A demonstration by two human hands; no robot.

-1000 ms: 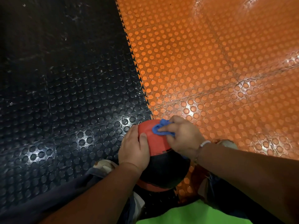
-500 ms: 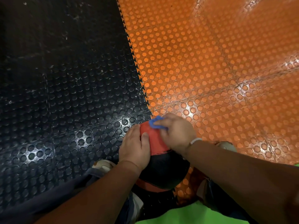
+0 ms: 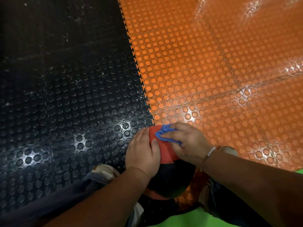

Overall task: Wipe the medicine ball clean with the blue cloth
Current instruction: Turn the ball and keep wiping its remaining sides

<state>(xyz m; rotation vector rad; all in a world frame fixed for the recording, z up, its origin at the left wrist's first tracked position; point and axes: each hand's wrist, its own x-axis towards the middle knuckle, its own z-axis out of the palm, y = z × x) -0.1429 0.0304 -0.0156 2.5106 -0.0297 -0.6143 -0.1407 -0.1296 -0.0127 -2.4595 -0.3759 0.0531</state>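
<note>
A red and black medicine ball (image 3: 165, 154) sits low in the middle of the view, between my knees. My left hand (image 3: 142, 153) lies flat against its left side, thumb on the red panel, fingers straight. My right hand (image 3: 185, 141) presses a crumpled blue cloth (image 3: 164, 132) onto the top of the red panel, fingers curled over the cloth. Most of the cloth is hidden under that hand. The ball's lower half is black with an orange band at the bottom.
Studded rubber floor tiles lie all around: black tiles (image 3: 65, 112) on the left, orange tiles (image 3: 213, 79) on the right, joined by a toothed seam. My shoes (image 3: 105, 171) and trouser legs flank the ball. A green shirt edge (image 3: 188, 218) shows at the bottom.
My right hand with the blue cloth slid up toward the ball's far top and has come back slightly down and left on the red panel. My left hand stayed put.
</note>
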